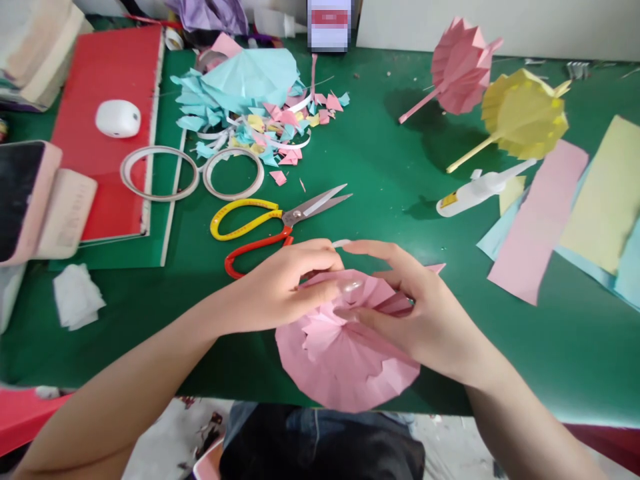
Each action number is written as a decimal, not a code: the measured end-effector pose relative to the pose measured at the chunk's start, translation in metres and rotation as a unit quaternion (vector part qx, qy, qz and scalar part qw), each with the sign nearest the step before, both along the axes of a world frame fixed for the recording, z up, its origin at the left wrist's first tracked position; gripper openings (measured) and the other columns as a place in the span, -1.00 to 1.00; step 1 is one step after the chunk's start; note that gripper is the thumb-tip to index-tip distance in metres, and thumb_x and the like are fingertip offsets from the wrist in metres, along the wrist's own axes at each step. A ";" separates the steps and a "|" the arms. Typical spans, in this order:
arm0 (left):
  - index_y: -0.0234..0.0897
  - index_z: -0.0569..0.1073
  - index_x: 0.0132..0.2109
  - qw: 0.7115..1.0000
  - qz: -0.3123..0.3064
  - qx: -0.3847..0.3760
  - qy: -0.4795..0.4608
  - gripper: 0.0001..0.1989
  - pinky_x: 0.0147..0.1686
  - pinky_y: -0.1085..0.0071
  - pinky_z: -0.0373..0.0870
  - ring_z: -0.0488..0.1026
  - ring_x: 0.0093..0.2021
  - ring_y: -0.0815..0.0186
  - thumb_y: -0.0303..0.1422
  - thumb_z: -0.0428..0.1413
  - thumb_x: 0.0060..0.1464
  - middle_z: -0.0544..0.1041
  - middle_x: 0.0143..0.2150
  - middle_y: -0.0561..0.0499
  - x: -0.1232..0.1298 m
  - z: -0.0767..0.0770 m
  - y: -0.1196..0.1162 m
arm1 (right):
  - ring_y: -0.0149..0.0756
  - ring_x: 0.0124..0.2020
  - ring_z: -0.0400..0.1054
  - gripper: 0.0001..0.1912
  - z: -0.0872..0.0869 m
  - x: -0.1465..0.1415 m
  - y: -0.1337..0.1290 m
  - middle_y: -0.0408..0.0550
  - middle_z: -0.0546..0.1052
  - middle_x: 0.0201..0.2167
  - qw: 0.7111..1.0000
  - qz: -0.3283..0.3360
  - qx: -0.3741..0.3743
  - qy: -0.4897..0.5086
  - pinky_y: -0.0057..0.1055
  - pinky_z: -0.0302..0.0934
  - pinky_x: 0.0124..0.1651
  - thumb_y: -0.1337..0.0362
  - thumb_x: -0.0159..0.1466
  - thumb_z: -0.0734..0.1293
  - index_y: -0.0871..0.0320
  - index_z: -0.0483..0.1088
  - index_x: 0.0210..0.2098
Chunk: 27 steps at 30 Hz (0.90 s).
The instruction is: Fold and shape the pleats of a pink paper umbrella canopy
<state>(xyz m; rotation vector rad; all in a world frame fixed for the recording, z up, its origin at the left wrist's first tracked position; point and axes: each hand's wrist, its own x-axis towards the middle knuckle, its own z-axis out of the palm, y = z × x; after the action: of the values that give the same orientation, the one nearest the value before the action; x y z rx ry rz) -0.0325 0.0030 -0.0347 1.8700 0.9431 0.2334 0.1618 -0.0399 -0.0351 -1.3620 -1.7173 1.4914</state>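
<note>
A round pleated pink paper piece [350, 380] lies near the table's front edge, a smaller jagged layer at its centre. My left hand [305, 283] grips its upper left part, thumb on top near the middle. From the other side my right hand [410, 300] holds the upper right folds, its thumb close to the left thumb and its index finger reaching over the far rim. The fingers underneath are partly hidden. Scissors [295, 217] with one yellow and one red handle lie just beyond my left hand.
Two tape rolls [233, 195] and paper scraps [290, 119] lie back left, by a red folder [107, 177] with a white mouse [118, 119]. Pink [461, 67] and yellow [523, 113] paper umbrellas, a glue bottle [473, 192] and paper strips [540, 223] lie right.
</note>
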 end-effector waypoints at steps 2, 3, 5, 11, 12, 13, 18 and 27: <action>-0.28 0.24 -0.43 1.000 -0.015 -0.020 -0.016 -0.76 -0.43 0.49 0.17 0.20 -0.41 0.44 -0.36 -0.03 0.21 0.23 -0.43 0.11 0.000 -0.001 0.000 | -0.54 -0.62 0.25 -0.42 0.000 0.000 0.000 -0.26 0.48 -0.44 1.000 0.001 -0.007 0.011 -0.62 0.15 -0.61 0.40 0.14 0.37 -0.11 0.19 0.09; -0.28 0.25 -0.42 0.999 -0.021 -0.029 -0.026 -0.76 -0.41 0.50 0.19 0.22 -0.39 0.44 -0.33 -0.05 0.23 0.24 -0.42 0.10 0.000 -0.001 0.000 | -0.53 -0.59 0.29 -0.41 -0.001 0.000 0.000 -0.25 0.49 -0.42 1.000 0.001 -0.010 0.019 -0.61 0.17 -0.59 0.41 0.14 0.38 -0.11 0.18 0.10; -0.27 0.24 -0.41 0.998 -0.029 -0.037 -0.047 -0.76 -0.38 0.51 0.22 0.23 -0.36 0.43 -0.32 -0.08 0.25 0.26 -0.40 0.10 0.000 -0.001 0.001 | -0.49 -0.52 0.35 -0.39 -0.002 0.001 0.000 -0.23 0.50 -0.39 0.999 -0.003 -0.020 0.035 -0.59 0.22 -0.53 0.41 0.12 0.39 -0.10 0.18 0.11; -0.26 0.26 -0.33 0.993 -0.033 -0.095 -0.062 -0.79 -0.40 0.54 0.24 0.24 -0.38 0.46 -0.31 -0.11 0.27 0.25 -0.38 0.10 0.000 -0.001 0.000 | -0.46 -0.51 0.37 -0.34 -0.003 0.002 0.002 -0.24 0.47 -0.45 0.992 -0.006 -0.076 0.096 -0.57 0.25 -0.52 0.45 0.10 0.40 -0.07 0.17 0.12; -0.26 0.27 -0.32 0.993 -0.030 -0.102 -0.057 -0.80 -0.40 0.53 0.24 0.24 -0.38 0.46 -0.31 -0.11 0.27 0.25 -0.38 0.10 0.000 -0.001 0.000 | -0.47 -0.53 0.35 -0.34 -0.002 0.002 0.002 -0.25 0.47 -0.46 0.992 -0.009 -0.078 0.097 -0.58 0.23 -0.54 0.45 0.10 0.40 -0.07 0.17 0.12; -0.26 0.29 -0.31 0.993 -0.027 -0.107 -0.050 -0.81 -0.39 0.52 0.24 0.24 -0.38 0.45 -0.31 -0.10 0.26 0.25 -0.38 0.10 0.000 0.000 0.000 | -0.49 -0.56 0.32 -0.34 -0.002 0.002 0.002 -0.25 0.46 -0.47 0.992 -0.012 -0.078 0.094 -0.59 0.21 -0.56 0.46 0.09 0.40 -0.07 0.17 0.12; -0.27 0.34 -0.32 0.987 -0.009 -0.158 -0.025 -0.77 -0.49 0.51 0.20 0.23 -0.44 0.44 -0.23 -0.04 0.21 0.27 -0.40 0.09 0.003 0.006 0.002 | -0.58 -0.66 0.16 -0.31 0.001 0.002 0.001 -0.29 0.41 -0.53 0.995 -0.009 -0.075 0.064 -0.64 0.08 -0.64 0.51 0.09 0.38 -0.06 0.15 0.14; -0.26 0.37 -0.32 0.963 0.032 -0.261 -0.054 -0.80 -0.52 0.53 0.17 0.28 -0.44 0.43 -0.21 0.03 0.14 0.34 -0.44 0.11 0.005 0.005 0.003 | -0.56 -0.67 0.13 -0.36 0.002 0.000 0.001 -0.29 0.38 -0.56 0.998 -0.017 -0.054 0.034 -0.63 0.08 -0.65 0.43 0.10 0.39 -0.08 0.17 0.11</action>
<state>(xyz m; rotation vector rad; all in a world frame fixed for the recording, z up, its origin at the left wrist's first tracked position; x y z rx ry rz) -0.0278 0.0057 -0.0299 1.3302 0.8870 0.1077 0.1619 -0.0385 -0.0327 -1.3703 -1.5844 1.6128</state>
